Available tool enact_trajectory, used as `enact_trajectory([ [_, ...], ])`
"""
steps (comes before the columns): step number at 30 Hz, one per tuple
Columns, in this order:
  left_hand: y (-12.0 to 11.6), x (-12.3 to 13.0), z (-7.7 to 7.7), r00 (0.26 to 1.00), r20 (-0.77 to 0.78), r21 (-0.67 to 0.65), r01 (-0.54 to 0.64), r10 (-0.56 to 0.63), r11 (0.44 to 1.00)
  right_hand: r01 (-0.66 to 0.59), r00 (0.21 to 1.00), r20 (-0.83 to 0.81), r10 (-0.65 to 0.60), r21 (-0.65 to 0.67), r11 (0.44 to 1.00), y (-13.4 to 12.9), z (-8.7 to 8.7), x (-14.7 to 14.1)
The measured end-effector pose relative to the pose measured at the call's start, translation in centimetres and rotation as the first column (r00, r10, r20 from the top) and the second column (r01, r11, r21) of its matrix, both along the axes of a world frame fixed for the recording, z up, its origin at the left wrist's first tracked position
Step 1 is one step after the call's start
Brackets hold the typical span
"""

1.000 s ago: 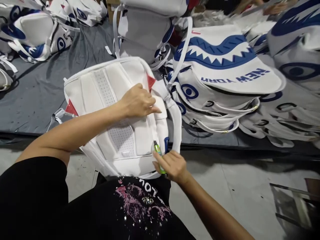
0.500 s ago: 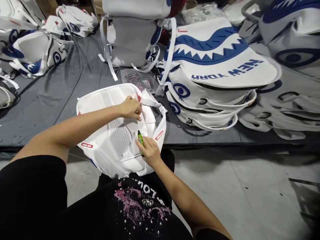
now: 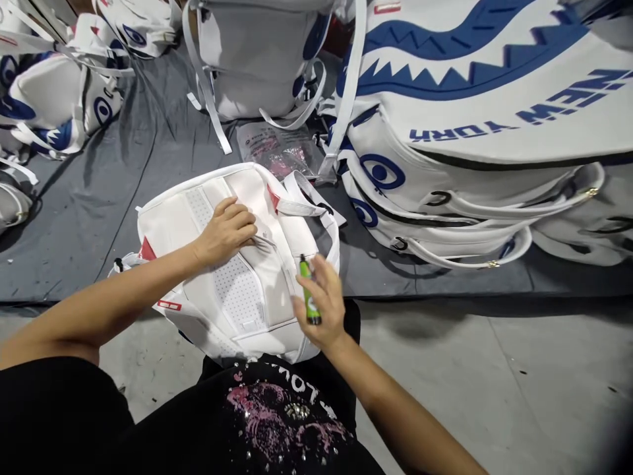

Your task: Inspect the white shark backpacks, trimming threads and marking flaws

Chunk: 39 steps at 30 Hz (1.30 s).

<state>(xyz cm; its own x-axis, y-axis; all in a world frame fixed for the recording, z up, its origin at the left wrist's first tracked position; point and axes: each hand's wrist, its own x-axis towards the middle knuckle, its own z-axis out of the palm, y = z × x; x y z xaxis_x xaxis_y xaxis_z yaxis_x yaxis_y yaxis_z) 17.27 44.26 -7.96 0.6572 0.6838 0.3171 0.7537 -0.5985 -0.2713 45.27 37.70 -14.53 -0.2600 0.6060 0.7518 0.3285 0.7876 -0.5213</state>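
Observation:
A white backpack (image 3: 173,204) lies back panel up across my lap and the table edge, its dotted padding and straps showing. On that panel rests my left hand (image 3: 226,232), its fingers curled together at a small crease in the white material; what is under the fingertips is hidden. Just right of the panel, my right hand (image 3: 324,302) holds a small green tube (image 3: 308,290) with a black tip, which points up and away from me. The hand is slightly blurred, and the tip is apart from my left hand.
Stacked white backpacks (image 3: 475,132) with blue teeth and "NEW YORK" lettering stand right. Behind, more backpacks (image 3: 262,59) are piled, with a clear plastic bag (image 3: 277,148) before them. Further backpacks (image 3: 49,92) sit at the left on the dark-covered table (image 3: 123,158).
My left hand has slid left and slightly down over the panel. My right hand has moved right with the green tube. The view has shifted, bringing the right-hand stack closer.

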Motion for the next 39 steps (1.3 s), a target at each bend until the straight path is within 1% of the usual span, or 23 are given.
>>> enact_trajectory([
  [2,-0.5,0.1,-0.7,0.999,0.051,0.042,0.017,-0.019,0.999,0.045,0.999,-0.001,-0.045,0.089,0.995,2.5,2.2,-0.3],
  [3,-0.5,0.3,-0.8,0.997,0.073,0.051,0.033,-0.036,0.998,0.041,0.996,0.067,-0.052,0.147,0.988,4.0,3.0,-0.6],
  [5,-0.4,0.5,-0.9,0.992,0.109,0.064,0.063,-0.07,0.996,-0.007,0.942,0.332,-0.059,0.196,0.981,7.0,4.1,-1.6],
  [6,-0.4,0.5,-0.9,0.99,0.122,0.066,0.068,-0.076,0.995,-0.038,0.868,0.493,-0.056,0.178,0.983,8.3,4.4,-2.1],
  [8,-0.4,0.6,-1.0,0.987,0.149,0.06,0.052,-0.061,0.997,-0.102,0.665,0.747,-0.004,0.096,0.99,10.3,4.9,-3.4],
  [10,-0.4,0.6,-1.2,0.983,0.179,0.05,0.032,-0.04,0.998,-0.193,0.503,0.86,0.084,0.017,0.981,11.4,5.3,-4.5],
  [13,-0.4,0.6,-1.9,0.974,0.218,0.069,0.044,-0.058,0.997,-0.276,0.382,0.914,0.137,-0.029,0.961,12.2,5.9,-5.9],
  [16,-0.3,0.6,-2.6,0.969,0.231,0.079,0.072,-0.089,0.994,-0.328,0.329,0.938,0.108,0.006,0.945,12.6,6.1,-6.4],
  [19,0.0,0.0,-2.7,0.955,0.277,0.127,0.078,-0.111,0.989,-0.395,0.379,0.925,0.022,0.14,0.908,12.7,5.5,-5.8],
  [20,0.1,-0.5,-2.5,0.94,0.337,0.169,0.001,-0.059,0.986,-0.399,0.402,0.916,-0.008,0.183,0.899,12.6,5.2,-5.5],
  [21,0.3,-1.1,-2.1,0.904,0.425,0.192,-0.142,0.049,0.971,-0.395,0.42,0.907,-0.034,0.216,0.893,12.6,4.9,-5.2],
  [22,0.5,-1.8,-1.6,0.832,0.518,0.165,-0.325,0.199,0.931,-0.383,0.435,0.899,-0.057,0.242,0.891,12.5,4.7,-5.1],
  [23,0.8,-2.6,-0.9,0.727,0.579,0.075,-0.499,0.37,0.863,-0.367,0.447,0.891,-0.079,0.264,0.892,12.6,4.6,-5.3],
  [24,1.0,-3.2,-0.3,0.618,0.583,-0.046,-0.623,0.527,0.781,-0.349,0.464,0.88,-0.102,0.287,0.892,12.7,4.7,-5.6],
  [25,1.2,-3.8,0.2,0.544,0.536,-0.157,-0.687,0.645,0.71,-0.322,0.487,0.864,-0.128,0.313,0.893,12.9,4.8,-6.4],
  [26,1.3,-4.3,0.7,0.519,0.471,-0.231,-0.708,0.713,0.668,-0.284,0.515,0.843,-0.156,0.339,0.897,13.3,5.2,-7.4],
  [27,1.4,-4.6,0.9,0.529,0.425,-0.256,-0.708,0.734,0.658,-0.238,0.546,0.818,-0.183,0.36,0.902,13.8,5.7,-8.7],
  [28,1.5,-4.8,1.0,0.554,0.41,-0.237,-0.702,0.724,0.671,-0.19,0.575,0.792,-0.204,0.371,0.909,14.4,6.4,-10.3],
  [30,1.5,-5.2,0.7,0.599,0.455,-0.119,-0.692,0.659,0.712,-0.119,0.618,0.757,-0.212,0.356,0.927,15.5,8.2,-13.4],
  [33,1.4,-6.2,-0.5,0.667,0.504,0.03,-0.649,0.549,0.76,-0.121,0.616,0.776,-0.134,0.261,0.958,16.3,10.6,-16.1],
  [35,1.3,-6.6,-1.4,0.699,0.519,0.078,-0.611,0.491,0.788,-0.099,0.656,0.747,-0.11,0.23,0.968,15.9,11.5,-15.5],
  [37,0.8,-6.2,-2.0,0.721,0.546,0.123,-0.574,0.428,0.81,0.001,0.778,0.611,-0.143,0.226,0.974,14.5,11.5,-13.0],
  [39,0.2,-4.9,-2.4,0.763,0.548,0.152,-0.494,0.343,0.856,0.137,0.903,0.392,-0.173,0.119,0.983,12.4,11.0,-9.5],
])
